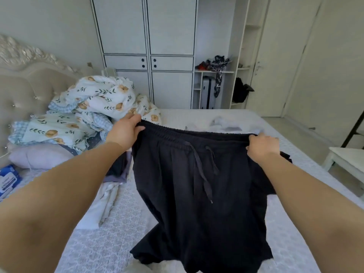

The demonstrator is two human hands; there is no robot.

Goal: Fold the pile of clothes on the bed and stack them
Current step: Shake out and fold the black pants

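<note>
A pair of black drawstring trousers point(183, 186) hangs stretched out above the bed point(110, 243), waistband up, legs trailing onto the sheet. My left hand point(126, 130) pinches the left end of the waistband. My right hand point(263, 145) grips the right end. A white garment point(104, 205) lies crumpled on the bed at the left. Dark and grey clothes point(118, 170) lie just above it, partly hidden by my left arm. A pale garment point(226, 124) lies behind the trousers.
A floral duvet point(98, 97) and pillows are heaped against the padded headboard point(21, 85) at the left. A wipes pack point(8, 181) lies at the bed's left edge. Wardrobe point(145, 46) stands behind, a white bench point(346, 160) at the right.
</note>
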